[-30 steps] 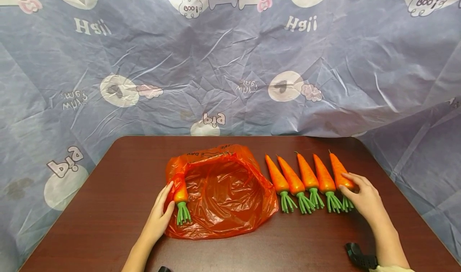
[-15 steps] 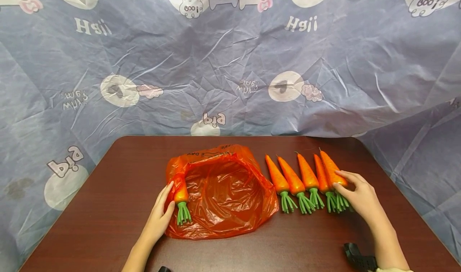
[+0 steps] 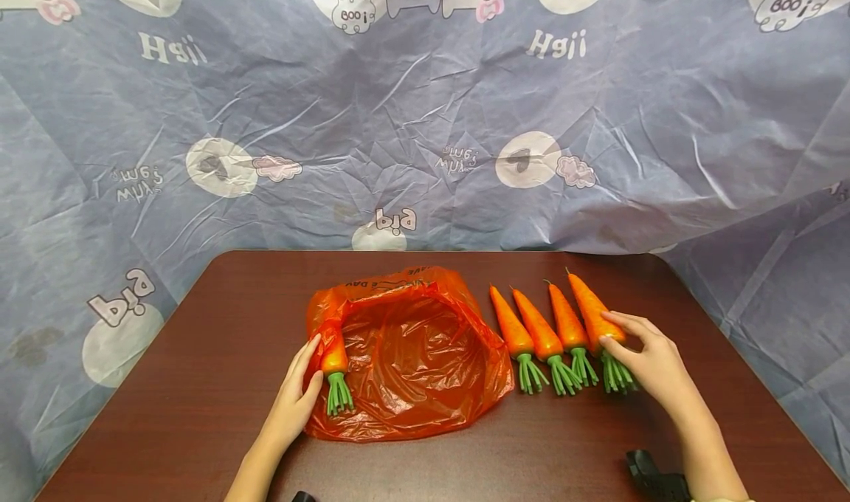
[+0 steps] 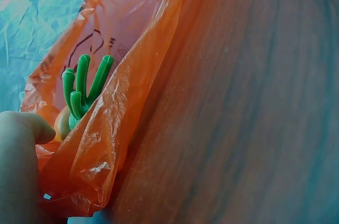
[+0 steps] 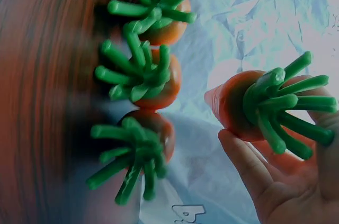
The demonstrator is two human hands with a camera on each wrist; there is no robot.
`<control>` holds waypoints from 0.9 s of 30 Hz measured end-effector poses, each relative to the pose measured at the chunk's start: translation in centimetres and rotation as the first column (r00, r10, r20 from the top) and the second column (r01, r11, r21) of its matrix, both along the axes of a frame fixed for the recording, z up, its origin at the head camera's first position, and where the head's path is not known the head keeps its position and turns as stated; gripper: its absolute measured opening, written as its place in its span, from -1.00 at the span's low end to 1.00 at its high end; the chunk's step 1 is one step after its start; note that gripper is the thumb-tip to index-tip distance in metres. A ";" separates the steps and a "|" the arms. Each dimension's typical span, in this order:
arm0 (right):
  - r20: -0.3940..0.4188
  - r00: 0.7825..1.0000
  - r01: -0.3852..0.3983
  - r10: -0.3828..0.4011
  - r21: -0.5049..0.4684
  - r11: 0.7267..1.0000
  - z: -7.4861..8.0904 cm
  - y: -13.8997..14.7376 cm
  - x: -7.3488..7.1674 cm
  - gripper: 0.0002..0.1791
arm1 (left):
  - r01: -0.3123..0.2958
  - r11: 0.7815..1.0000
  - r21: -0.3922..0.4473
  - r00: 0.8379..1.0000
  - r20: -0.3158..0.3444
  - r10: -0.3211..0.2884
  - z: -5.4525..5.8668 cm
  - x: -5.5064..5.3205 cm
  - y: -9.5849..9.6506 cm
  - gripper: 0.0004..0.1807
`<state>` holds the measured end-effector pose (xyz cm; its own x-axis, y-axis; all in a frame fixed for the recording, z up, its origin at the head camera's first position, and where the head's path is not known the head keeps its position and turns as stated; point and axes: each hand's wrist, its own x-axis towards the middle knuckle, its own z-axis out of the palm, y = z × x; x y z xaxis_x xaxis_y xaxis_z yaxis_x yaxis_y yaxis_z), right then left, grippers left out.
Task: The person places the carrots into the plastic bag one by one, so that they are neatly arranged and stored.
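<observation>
A red plastic bag (image 3: 425, 369) lies on the table, its mouth spread toward me. My left hand (image 3: 295, 399) grips the bag's left edge, thumb at the mouth. Just inside that edge is a carrot (image 3: 334, 362), its green stems (image 4: 85, 86) pointing out of the mouth in the left wrist view. My right hand (image 3: 651, 358) pinches another carrot (image 3: 593, 316) near its thick end, between thumb and fingers. In the right wrist view this carrot (image 5: 241, 105) is raised above the row, hiding part of it in the head view.
Right of the bag, a row of carrots (image 3: 539, 328) lies with tips pointing away and green stems toward me. The nearest one lies right at the bag's edge. A printed cloth (image 3: 425, 118) hangs behind the brown table (image 3: 246, 325).
My right hand has lifted the rightmost carrot and carried it left, over the neighbouring carrot. The left hand and bag have stayed in place.
</observation>
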<state>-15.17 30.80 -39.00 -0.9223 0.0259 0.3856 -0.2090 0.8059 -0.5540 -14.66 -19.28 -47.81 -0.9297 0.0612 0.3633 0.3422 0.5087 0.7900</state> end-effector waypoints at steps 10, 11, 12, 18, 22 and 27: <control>-0.038 0.995 -0.091 0.089 -0.049 0.995 0.6 -1.9 0.3 -0.58 | -0.015 1.000 -0.021 1.000 -0.007 0.015 0.4 0.2 0.1 -0.40; -0.040 0.995 -0.096 0.094 -0.049 0.994 0.6 -2.1 0.3 -0.58 | -0.017 1.000 -0.023 1.000 -0.006 0.017 0.4 0.2 0.2 -0.40; -0.043 0.994 -0.103 0.101 -0.050 0.993 0.7 -2.3 0.4 -0.58 | -0.018 1.000 -0.022 1.000 -0.006 0.018 0.4 0.2 0.2 -0.40; -0.038 0.991 -0.131 0.130 -0.036 0.991 1.2 -3.3 0.7 -0.56 | 0.005 1.000 0.003 1.000 -0.008 -0.005 0.4 0.2 0.1 -0.40; -0.037 0.989 -0.145 0.144 -0.029 0.989 1.4 -4.0 1.0 -0.55 | 0.014 1.000 0.005 1.000 -0.007 -0.014 0.5 0.3 0.1 -0.40; -0.028 0.982 -0.188 0.187 -0.046 0.981 1.9 -5.1 1.4 -0.54 | 0.016 1.000 0.008 1.000 -0.007 -0.016 0.6 0.3 0.2 -0.41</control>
<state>-13.72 25.73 -37.14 -0.9032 -0.1272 0.4099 -0.3672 0.7234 -0.5846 -14.33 -19.11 -47.24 -0.9260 0.0730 0.3703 0.3557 0.4971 0.7914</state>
